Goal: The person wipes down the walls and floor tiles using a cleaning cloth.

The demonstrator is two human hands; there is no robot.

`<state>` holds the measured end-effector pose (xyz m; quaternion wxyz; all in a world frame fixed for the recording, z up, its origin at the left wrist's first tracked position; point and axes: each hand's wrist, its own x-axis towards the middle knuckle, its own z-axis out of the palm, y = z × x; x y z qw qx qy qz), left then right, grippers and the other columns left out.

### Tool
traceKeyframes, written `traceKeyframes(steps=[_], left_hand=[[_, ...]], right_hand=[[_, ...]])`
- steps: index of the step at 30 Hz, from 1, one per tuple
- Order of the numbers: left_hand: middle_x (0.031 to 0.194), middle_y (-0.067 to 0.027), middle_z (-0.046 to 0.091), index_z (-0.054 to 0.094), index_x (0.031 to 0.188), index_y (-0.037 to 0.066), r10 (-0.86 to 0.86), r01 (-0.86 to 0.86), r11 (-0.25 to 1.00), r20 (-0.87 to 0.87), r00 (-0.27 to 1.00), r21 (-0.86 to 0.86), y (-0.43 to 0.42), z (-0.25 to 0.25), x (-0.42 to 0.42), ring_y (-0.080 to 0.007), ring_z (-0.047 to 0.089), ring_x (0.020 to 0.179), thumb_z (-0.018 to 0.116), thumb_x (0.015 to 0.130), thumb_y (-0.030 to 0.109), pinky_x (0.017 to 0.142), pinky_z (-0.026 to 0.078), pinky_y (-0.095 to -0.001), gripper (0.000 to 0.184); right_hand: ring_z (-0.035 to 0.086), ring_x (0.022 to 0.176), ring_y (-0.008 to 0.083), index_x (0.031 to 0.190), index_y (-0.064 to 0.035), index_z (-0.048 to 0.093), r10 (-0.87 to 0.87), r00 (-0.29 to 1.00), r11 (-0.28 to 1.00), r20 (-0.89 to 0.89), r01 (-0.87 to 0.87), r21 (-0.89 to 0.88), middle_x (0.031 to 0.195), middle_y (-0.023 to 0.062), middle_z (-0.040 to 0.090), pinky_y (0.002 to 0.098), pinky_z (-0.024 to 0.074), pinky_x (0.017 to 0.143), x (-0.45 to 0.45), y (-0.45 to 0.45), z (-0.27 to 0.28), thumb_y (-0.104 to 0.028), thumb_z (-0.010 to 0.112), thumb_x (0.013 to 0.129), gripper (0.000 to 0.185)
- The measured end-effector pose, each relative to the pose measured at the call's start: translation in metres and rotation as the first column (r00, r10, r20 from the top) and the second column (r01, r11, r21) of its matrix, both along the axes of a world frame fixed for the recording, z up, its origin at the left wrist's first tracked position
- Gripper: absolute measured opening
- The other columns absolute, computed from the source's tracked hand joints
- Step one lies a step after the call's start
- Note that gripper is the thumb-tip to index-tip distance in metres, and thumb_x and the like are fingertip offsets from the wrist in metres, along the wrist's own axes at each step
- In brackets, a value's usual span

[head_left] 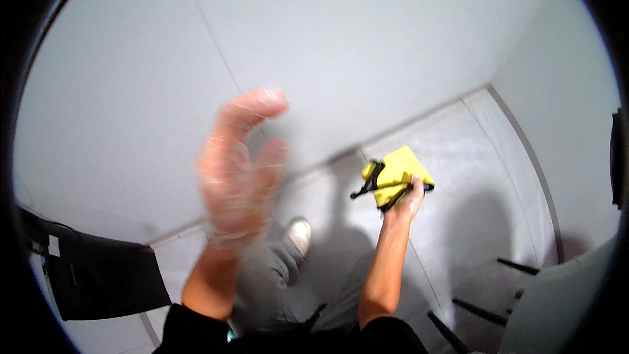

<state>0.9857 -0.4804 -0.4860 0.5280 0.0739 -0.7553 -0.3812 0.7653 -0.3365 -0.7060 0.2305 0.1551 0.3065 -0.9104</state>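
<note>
My left hand (239, 164), in a clear plastic glove, is raised in front of the pale wall. Its fingers curve apart from the thumb, with nothing between them. Lower and to the right, my right hand (411, 200) grips a yellow cloth (401, 169) with black edging. The cloth is bunched up, and a black strip of it sticks out to the left. Part of my right hand's fingers is hidden by the cloth.
A pale wall (367, 46) rises ahead from the grey tiled floor (452, 137). A black chair (108, 272) stands at the lower left. Black legs (481, 311) and a grey surface (570, 301) are at the lower right. One white shoe (299, 236) shows below.
</note>
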Motion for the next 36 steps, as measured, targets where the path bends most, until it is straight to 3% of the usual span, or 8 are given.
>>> traceKeyframes(steps=[8, 10, 14, 18, 20, 23, 26, 36], left_hand=[[0.156, -0.0231, 0.037, 0.038, 0.150, 0.003, 0.375, -0.470, 0.878, 0.483, 0.791, 0.087, 0.019, -0.034, -0.021, -0.0363, 0.030, 0.149, 0.072, 0.090, 0.016, 0.124, 0.023, -0.0477, 0.070], [0.160, -0.0251, 0.029, 0.032, 0.153, 0.002, 0.454, -0.559, 0.827, 0.521, 0.722, 0.054, 0.008, -0.032, -0.022, -0.0384, 0.024, 0.152, 0.073, 0.089, 0.018, 0.124, 0.020, -0.0479, 0.078], [0.163, -0.0286, 0.021, 0.023, 0.157, 0.000, 0.559, -0.583, 0.806, 0.446, 0.699, -0.097, -0.007, -0.038, 0.002, -0.0438, 0.017, 0.153, 0.074, 0.088, 0.021, 0.124, 0.015, -0.0532, 0.088], [0.164, -0.0305, 0.015, 0.018, 0.159, -0.002, 0.654, -0.607, 0.756, 0.326, 0.683, -0.246, -0.027, -0.044, -0.002, -0.0474, 0.010, 0.154, 0.070, 0.088, 0.018, 0.123, 0.009, -0.0599, 0.091], [0.165, -0.0313, 0.010, 0.015, 0.160, -0.002, 0.707, -0.626, 0.707, 0.323, 0.629, -0.329, -0.041, -0.051, -0.001, -0.0479, 0.004, 0.154, 0.067, 0.086, 0.014, 0.122, 0.005, -0.0622, 0.092], [0.165, -0.0328, 0.000, 0.011, 0.161, -0.002, 0.767, -0.623, 0.642, 0.376, 0.520, -0.447, -0.058, -0.072, -0.013, -0.0519, -0.007, 0.153, 0.064, 0.081, 0.010, 0.118, -0.004, -0.0676, 0.096], [0.165, -0.0328, -0.008, 0.009, 0.161, -0.003, 0.841, -0.622, 0.541, 0.356, 0.407, -0.566, -0.073, -0.108, -0.017, -0.0560, -0.014, 0.150, 0.064, 0.076, 0.012, 0.114, -0.010, -0.0723, 0.102], [0.154, -0.0408, -0.033, -0.012, 0.159, -0.001, 0.804, -0.531, 0.580, 0.542, 0.247, -0.618, -0.079, -0.103, -0.009, -0.0650, -0.034, 0.137, 0.081, 0.079, 0.046, 0.101, -0.017, -0.0812, 0.131]], right_hand=[[0.067, 0.086, 0.0193, 0.109, 0.0063, 0.069, -0.315, 0.790, 0.922, -0.526, 0.387, 0.029, 0.109, 0.0103, 0.071, 0.0351, 0.0563, 0.078, 0.011, -0.096, 0.173, -0.019, 0.070, 0.095, 0.029], [0.065, 0.097, 0.0227, 0.121, 0.0055, 0.065, -0.189, 0.589, 0.954, -0.786, 0.299, -0.005, 0.114, 0.0114, 0.069, 0.0394, 0.0530, 0.087, 0.004, -0.150, 0.225, -0.012, 0.074, 0.087, 0.039], [0.054, 0.115, 0.0329, 0.120, -0.0076, 0.070, 0.053, -0.360, 0.604, -0.931, 0.755, -0.257, 0.131, 0.0196, 0.054, 0.0508, 0.0407, 0.097, 0.054, -0.202, 0.302, -0.024, 0.078, 0.075, 0.049], [0.054, 0.112, 0.0325, 0.139, -0.0295, 0.062, 0.120, -0.484, 0.712, -0.867, 0.650, -0.265, 0.127, 0.0105, 0.056, 0.0530, 0.0455, 0.087, 0.065, -0.229, 0.199, -0.026, 0.062, 0.085, 0.054], [0.054, 0.110, 0.0292, 0.142, -0.0391, 0.056, 0.315, -0.567, 0.381, -0.761, 0.810, -0.446, 0.135, 0.0093, 0.051, 0.0476, 0.0522, 0.073, 0.076, -0.241, 0.105, -0.038, 0.058, 0.098, 0.044], [0.067, 0.088, 0.0221, 0.120, -0.0143, 0.068, 0.338, -0.521, 0.895, -0.784, 0.435, 0.097, 0.110, 0.0043, 0.069, 0.0356, 0.0540, 0.068, 0.058, -0.201, 0.034, -0.029, 0.072, 0.088, 0.035], [0.065, 0.088, 0.0203, 0.121, -0.0251, 0.070, 0.500, -0.681, 0.865, -0.534, 0.426, 0.266, 0.108, -0.0026, 0.066, 0.0361, 0.0531, 0.071, 0.038, -0.174, 0.066, -0.024, 0.068, 0.085, 0.036], [0.060, 0.086, 0.0141, 0.126, -0.0326, 0.071, 0.146, -0.802, 0.682, -0.579, 0.505, -0.528, 0.095, -0.0031, 0.058, 0.0351, 0.0486, 0.076, -0.059, -0.185, 0.228, -0.019, 0.066, 0.085, 0.044]])
